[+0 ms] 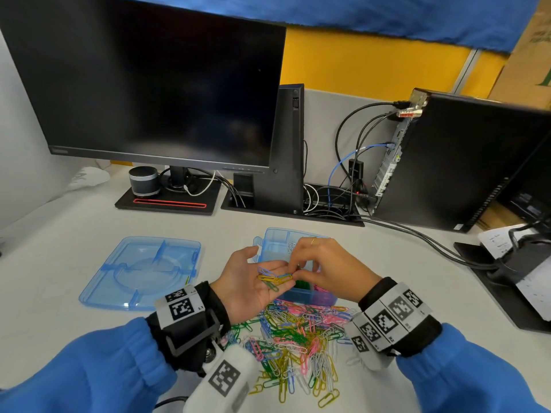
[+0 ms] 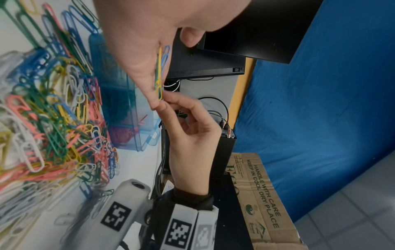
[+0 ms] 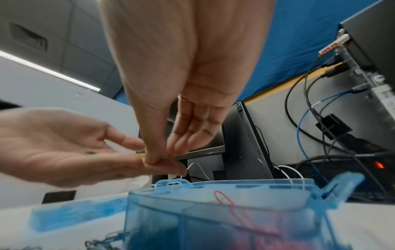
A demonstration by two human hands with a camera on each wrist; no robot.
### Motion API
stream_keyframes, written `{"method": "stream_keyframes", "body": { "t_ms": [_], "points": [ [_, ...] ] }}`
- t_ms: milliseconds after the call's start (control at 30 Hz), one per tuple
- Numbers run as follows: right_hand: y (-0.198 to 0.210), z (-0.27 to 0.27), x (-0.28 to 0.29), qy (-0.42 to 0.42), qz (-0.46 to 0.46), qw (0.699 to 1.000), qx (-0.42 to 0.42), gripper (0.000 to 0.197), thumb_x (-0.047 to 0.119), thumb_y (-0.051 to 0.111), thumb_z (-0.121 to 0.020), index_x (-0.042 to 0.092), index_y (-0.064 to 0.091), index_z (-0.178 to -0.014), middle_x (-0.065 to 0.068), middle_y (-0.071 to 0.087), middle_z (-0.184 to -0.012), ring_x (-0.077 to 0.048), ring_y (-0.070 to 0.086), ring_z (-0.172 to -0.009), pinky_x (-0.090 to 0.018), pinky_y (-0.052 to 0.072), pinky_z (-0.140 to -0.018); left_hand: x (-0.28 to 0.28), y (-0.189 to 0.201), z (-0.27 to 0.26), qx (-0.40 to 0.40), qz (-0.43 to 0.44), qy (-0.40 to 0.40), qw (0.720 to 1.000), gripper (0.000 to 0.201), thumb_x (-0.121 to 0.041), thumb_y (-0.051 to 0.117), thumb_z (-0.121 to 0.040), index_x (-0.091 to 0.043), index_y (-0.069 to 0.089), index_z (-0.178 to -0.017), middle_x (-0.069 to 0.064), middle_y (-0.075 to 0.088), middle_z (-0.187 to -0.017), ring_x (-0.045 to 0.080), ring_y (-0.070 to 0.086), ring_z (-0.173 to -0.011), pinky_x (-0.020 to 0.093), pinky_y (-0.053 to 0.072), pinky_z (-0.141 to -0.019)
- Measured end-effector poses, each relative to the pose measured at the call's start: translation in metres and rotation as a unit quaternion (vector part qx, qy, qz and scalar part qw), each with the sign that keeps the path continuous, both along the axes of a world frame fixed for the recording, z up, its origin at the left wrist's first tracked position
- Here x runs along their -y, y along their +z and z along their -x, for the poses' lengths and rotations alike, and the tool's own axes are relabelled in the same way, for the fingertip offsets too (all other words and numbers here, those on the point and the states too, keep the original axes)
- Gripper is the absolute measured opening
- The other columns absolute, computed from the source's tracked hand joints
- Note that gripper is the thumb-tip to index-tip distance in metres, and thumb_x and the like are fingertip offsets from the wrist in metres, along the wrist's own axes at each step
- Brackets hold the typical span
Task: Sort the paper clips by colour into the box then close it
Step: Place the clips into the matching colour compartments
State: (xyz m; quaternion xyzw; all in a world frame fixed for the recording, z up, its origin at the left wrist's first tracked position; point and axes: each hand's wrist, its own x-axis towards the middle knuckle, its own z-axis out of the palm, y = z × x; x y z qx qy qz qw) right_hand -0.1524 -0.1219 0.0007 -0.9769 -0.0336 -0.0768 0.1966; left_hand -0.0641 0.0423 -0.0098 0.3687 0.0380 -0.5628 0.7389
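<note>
My left hand (image 1: 262, 281) lies palm up above the near edge of the blue translucent box (image 1: 275, 234), carrying a few blue, yellow and green paper clips (image 1: 272, 277) on its straight fingers. My right hand (image 1: 298, 271) pinches the end of a yellow clip (image 2: 159, 94) at those fingertips, thumb against forefinger (image 3: 149, 159). Green and pink clips show in the box's near compartments (image 1: 310, 289). The detached blue lid (image 1: 140, 272) rests flat to the left. A mixed pile of coloured clips (image 1: 298, 338) spreads on the desk between my wrists.
A dark monitor (image 1: 155, 84) stands behind on a base with a small speaker (image 1: 143, 180). A black PC tower (image 1: 462, 162) stands at the right, and its cables (image 1: 417, 236) run across the desk. Papers (image 1: 504, 239) lie at the far right.
</note>
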Motion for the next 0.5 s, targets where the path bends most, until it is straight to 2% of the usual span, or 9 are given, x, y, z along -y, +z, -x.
{"method": "stream_keyframes", "body": {
  "t_ms": [133,233,300,400,433,500],
  "points": [
    [0.002,0.001,-0.001,-0.012,-0.02,1.0,-0.008,0.004,0.015,0.064,-0.09,0.013,0.067,-0.086,0.009,0.056,-0.086,0.0,0.052,-0.075,-0.007,0.037,-0.066,-0.001,0.0,-0.001,-0.003,0.001,-0.01,1.0,0.061,-0.04,0.032,-0.1,0.015,0.048,-0.124,0.032,0.058,-0.124,0.039,0.055,-0.117,0.041,0.045,-0.096],
    [0.009,0.0,-0.005,-0.033,-0.066,0.996,0.043,0.006,0.01,0.062,-0.09,0.014,0.063,-0.086,0.014,0.058,-0.078,-0.004,0.054,-0.074,-0.009,0.04,-0.063,0.0,-0.001,0.001,-0.002,0.011,-0.017,1.0,0.065,-0.043,0.032,-0.099,0.014,0.05,-0.124,0.031,0.058,-0.124,0.039,0.055,-0.118,0.04,0.047,-0.094],
    [0.012,-0.004,-0.014,-0.031,-0.087,0.994,0.05,0.006,0.009,0.062,-0.089,0.014,0.065,-0.087,0.011,0.062,-0.078,-0.002,0.054,-0.072,-0.01,0.041,-0.061,0.0,-0.001,0.003,-0.003,0.025,-0.019,0.999,0.066,-0.046,0.031,-0.098,0.01,0.054,-0.125,0.028,0.061,-0.122,0.037,0.058,-0.114,0.042,0.051,-0.093],
    [0.007,-0.011,-0.03,-0.014,-0.075,0.997,0.006,0.002,0.014,0.067,-0.087,0.012,0.067,-0.086,0.002,0.065,-0.075,-0.003,0.054,-0.063,-0.009,0.041,-0.059,0.0,0.0,0.005,-0.04,0.042,-0.005,0.998,0.065,-0.048,0.033,-0.098,0.009,0.054,-0.121,0.024,0.066,-0.105,0.032,0.064,-0.094,0.047,0.054,-0.079],
    [0.005,-0.014,-0.034,-0.013,-0.064,0.998,-0.007,0.005,0.016,0.068,-0.086,0.012,0.066,-0.085,0.002,0.063,-0.072,-0.003,0.053,-0.061,-0.01,0.041,-0.058,0.0,0.0,0.005,-0.051,0.039,-0.002,0.998,0.064,-0.048,0.034,-0.099,0.009,0.053,-0.12,0.023,0.065,-0.1,0.03,0.063,-0.091,0.049,0.054,-0.076],
    [0.002,-0.018,-0.038,-0.019,-0.045,0.999,-0.019,0.009,0.019,0.07,-0.085,0.011,0.065,-0.083,0.005,0.058,-0.069,-0.001,0.051,-0.058,-0.009,0.04,-0.058,-0.001,-0.001,0.006,-0.053,0.025,0.0,0.998,0.064,-0.048,0.035,-0.099,0.01,0.05,-0.12,0.022,0.064,-0.1,0.03,0.062,-0.098,0.052,0.054,-0.075]
  ]
}}
